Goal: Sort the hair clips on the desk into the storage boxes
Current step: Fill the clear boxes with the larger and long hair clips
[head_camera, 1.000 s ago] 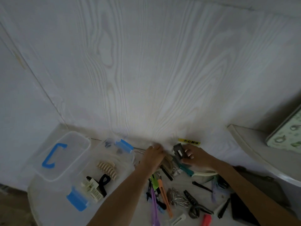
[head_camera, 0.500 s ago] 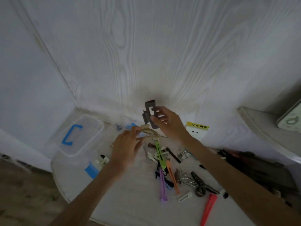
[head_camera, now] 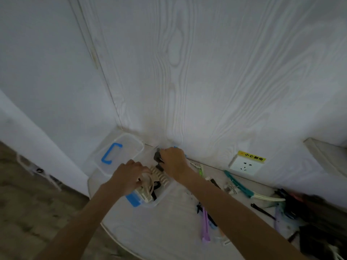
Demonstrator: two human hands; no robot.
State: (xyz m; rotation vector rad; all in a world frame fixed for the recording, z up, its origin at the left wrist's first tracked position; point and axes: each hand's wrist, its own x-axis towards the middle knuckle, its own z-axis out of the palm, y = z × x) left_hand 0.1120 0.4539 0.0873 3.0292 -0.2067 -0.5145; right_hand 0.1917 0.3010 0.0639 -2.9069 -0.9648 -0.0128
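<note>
head view: two hands [head_camera: 129, 175], one box [head_camera: 159, 200]

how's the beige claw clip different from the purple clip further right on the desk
The beige claw clip is broad with a row of curved teeth; the purple clip is long, thin and flat. The beige one lies inside the clear storage box; the purple one lies loose on the desk. Neither is held.

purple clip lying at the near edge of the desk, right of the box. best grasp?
Pinch the purple clip across its narrow width near mid-length, coming straight down from above. It lies flat on the desk as a long thin bar running toward the viewer, so its long sides are the exposed faces. A dark clip crosses its far end, so the nearer half looks freer, though blur limits detail.
</note>
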